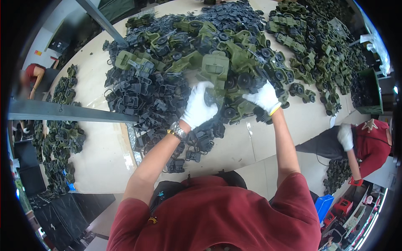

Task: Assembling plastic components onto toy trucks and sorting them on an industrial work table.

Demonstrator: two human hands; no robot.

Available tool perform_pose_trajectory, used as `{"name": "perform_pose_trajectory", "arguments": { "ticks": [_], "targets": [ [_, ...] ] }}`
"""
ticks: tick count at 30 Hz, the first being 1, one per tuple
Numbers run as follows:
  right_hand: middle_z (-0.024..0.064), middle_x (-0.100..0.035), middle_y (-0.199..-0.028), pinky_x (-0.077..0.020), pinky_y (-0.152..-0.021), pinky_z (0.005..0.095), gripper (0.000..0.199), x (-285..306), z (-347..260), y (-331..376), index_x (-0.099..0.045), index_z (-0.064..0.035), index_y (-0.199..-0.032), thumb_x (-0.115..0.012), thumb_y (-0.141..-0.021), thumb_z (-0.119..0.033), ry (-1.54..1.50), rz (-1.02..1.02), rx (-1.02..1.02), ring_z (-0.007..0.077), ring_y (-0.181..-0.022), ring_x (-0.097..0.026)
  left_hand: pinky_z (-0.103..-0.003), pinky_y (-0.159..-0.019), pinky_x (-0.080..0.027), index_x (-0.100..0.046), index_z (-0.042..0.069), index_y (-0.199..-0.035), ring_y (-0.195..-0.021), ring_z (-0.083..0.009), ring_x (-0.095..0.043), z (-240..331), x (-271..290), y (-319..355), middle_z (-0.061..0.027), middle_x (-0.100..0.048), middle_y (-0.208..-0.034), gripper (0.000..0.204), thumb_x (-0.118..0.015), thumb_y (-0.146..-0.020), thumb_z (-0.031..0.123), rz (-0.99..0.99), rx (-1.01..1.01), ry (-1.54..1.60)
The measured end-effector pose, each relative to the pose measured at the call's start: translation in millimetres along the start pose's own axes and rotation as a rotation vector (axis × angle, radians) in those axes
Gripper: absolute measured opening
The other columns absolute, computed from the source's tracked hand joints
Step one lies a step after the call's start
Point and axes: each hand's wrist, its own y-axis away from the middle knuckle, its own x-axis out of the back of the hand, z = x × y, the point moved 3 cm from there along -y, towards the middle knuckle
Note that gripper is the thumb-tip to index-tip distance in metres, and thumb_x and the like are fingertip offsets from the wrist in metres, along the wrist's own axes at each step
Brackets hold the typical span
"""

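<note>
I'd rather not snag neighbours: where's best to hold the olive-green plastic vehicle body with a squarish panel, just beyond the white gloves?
Likely its squarish panel, by opposite edges, from above: it faces up, uncovered, with green plastic pieces crowding alongside.

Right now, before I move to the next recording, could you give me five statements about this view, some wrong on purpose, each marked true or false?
1. The left hand and the right hand both wear white gloves. True.
2. A silver watch is on the person's right wrist. False: it is on the left wrist.
3. A heap of dark grey parts lies to the left of the left hand. True.
4. The right hand is far from any part. False: it is at the green wheeled parts; whether it grips one cannot be told.
5. The co-worker at the right wears a blue shirt. False: the shirt is dark red.
</note>
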Motion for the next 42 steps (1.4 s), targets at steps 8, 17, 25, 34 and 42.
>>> {"name": "perform_pose_trajectory", "arguments": {
  "ticks": [8, 17, 25, 34, 42],
  "targets": [
    [0.0212, -0.059, -0.129, -0.0456, -0.1, 0.0462, 0.068, -15.3, 17.8, 74.0, -0.061, -0.0021, -0.124, -0.083, -0.071, -0.039, 0.201, 0.199, -0.168, 0.0391, -0.115, -0.055, -0.046, -0.105, -0.042, -0.051, 0.005, -0.126, -0.12, -0.0401, -0.051, 9.1, -33.6, 46.6, -0.0205, -0.056, -0.125, 0.06, -0.071, -0.07, 0.012, -0.131, 0.022, -0.03],
    [0.0221, -0.05, -0.141, -0.0396, -0.109, 0.0495, 0.054, -78.4, 33.1, 123.1, -0.058, -0.007, -0.132, -0.068, -0.089, -0.039, -0.056, 0.276, -0.433, 0.0426, -0.131, -0.046, -0.055, -0.105, -0.039, -0.052, 0.001, -0.127, -0.122, -0.0474, -0.045, 6.2, -68.7, 70.5, -0.0259, -0.05, -0.13, 0.064, -0.077, -0.07, 0.016, -0.111, -0.209, -0.216],
    [0.0195, -0.051, -0.141, -0.0444, -0.105, 0.0466, 0.06, -55.7, 30.2, 128.2, -0.058, -0.0102, -0.133, -0.075, -0.081, -0.034, -0.046, 0.144, -0.411, 0.0398, -0.126, -0.049, -0.058, -0.104, -0.038, -0.044, 0.012, -0.139, -0.127, -0.046, -0.041, 20.3, -83.1, 68.2, -0.0241, -0.043, -0.138, 0.079, -0.082, -0.071, 0.026, -0.171, -0.342, -0.432],
    [0.0174, -0.055, -0.136, -0.0462, -0.103, 0.0461, 0.05, -63.9, 33.8, 143.2, -0.067, -0.0137, -0.12, -0.074, -0.071, -0.007, 0.005, 0.273, -0.397, 0.0394, -0.125, -0.051, -0.058, -0.109, -0.033, -0.042, 0.014, -0.15, -0.142, -0.0502, -0.028, 18.3, -64.5, 80.6, -0.0276, -0.039, -0.148, 0.091, -0.082, -0.075, 0.047, -0.424, -0.286, -0.331],
    [0.0131, -0.063, -0.123, -0.0483, -0.098, 0.0437, 0.047, -25.9, -24.3, 243.0, -0.063, -0.012, -0.122, -0.065, -0.078, 0.002, -0.034, 0.886, -0.403, 0.0356, -0.113, -0.058, -0.052, -0.108, -0.037, -0.042, -0.002, -0.145, -0.142, -0.0417, -0.038, 18.1, 7.7, 150.9, -0.0236, -0.051, -0.142, 0.077, -0.079, -0.081, 0.023, -0.5, -0.241, -0.387]
  ]
}}
